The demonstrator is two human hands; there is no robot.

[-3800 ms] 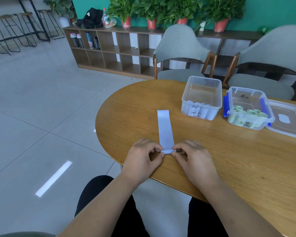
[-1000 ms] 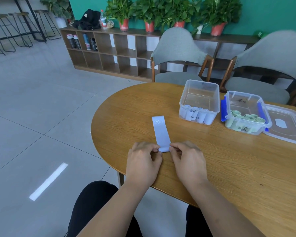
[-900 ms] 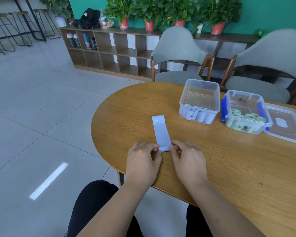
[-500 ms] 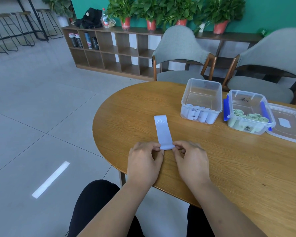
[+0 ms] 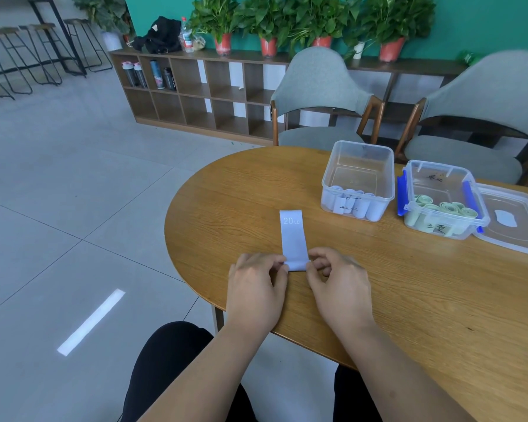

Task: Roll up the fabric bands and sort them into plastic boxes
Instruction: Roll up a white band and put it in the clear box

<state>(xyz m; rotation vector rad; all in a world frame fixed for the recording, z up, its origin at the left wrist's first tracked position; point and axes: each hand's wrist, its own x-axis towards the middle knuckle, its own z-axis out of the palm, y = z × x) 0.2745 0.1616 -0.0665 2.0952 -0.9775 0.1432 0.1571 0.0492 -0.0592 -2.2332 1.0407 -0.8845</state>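
Shorter flat stretch now: the roll has crept up the band (image 5: 293, 236) toward the clear box (image 5: 363, 145). Table (image 5: 409, 300) edge curves well left of that box; bare wood runs from the band's far end to it. Left hand (image 5: 255, 287) and right hand (image 5: 339, 284), well short of the box, pinch the roll's ends, fingers curled. Risk: uneven push skews the roll, or a slack pinch lets it spring open.

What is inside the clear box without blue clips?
In the clear box, pale rolled bands crowd its near wall; the bottom behind them is bare. Overlap hides their number.
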